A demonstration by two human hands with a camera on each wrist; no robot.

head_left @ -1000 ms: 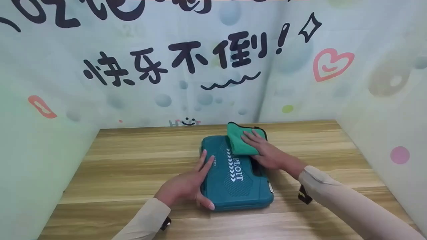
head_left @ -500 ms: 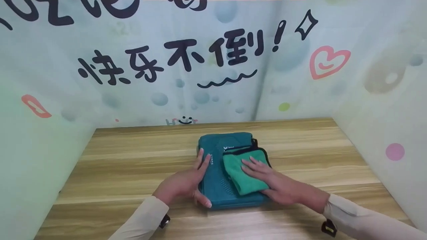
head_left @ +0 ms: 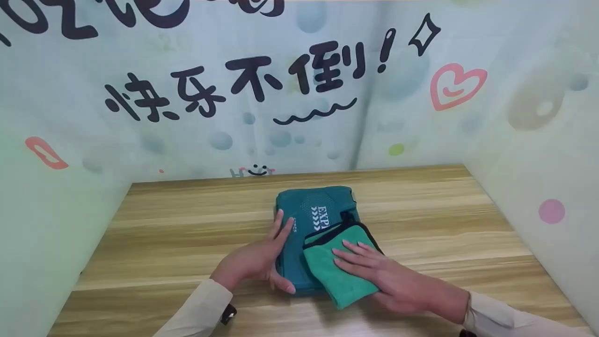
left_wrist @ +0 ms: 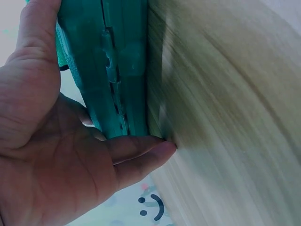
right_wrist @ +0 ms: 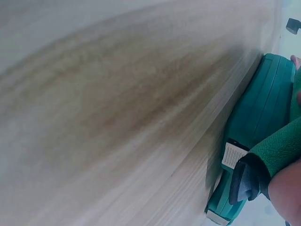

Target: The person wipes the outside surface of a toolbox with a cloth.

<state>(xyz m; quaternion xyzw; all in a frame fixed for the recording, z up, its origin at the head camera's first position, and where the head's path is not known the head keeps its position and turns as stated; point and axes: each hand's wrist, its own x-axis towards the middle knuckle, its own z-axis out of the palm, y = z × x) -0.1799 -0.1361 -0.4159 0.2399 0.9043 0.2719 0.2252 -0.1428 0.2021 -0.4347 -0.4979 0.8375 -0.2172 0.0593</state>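
A teal plastic carry case (head_left: 299,201) lies flat on the wooden table, white lettering on its lid. My left hand (head_left: 255,257) braces its left side, straight fingers spread along the edge and thumb at the near corner. In the left wrist view, the fingers (left_wrist: 141,157) reach down past the case's hinged side (left_wrist: 113,70) to the tabletop. My right hand (head_left: 379,274) rests with extended fingers on a folded green cloth (head_left: 323,262) with black edging. The cloth covers the lid's near right part and hangs over the near edge; the right wrist view shows its black-trimmed corner (right_wrist: 249,179).
The wood-grain table (head_left: 187,210) runs back to a printed fabric backdrop (head_left: 187,145) with dark characters. Pale side walls stand at left and right (head_left: 538,164). A white ribbed tag (right_wrist: 233,155) shows on the case's side.
My right hand has drawn the green cloth from the far right part of the lid toward the near edge, uncovering the lettering. My left hand keeps its place on the case.
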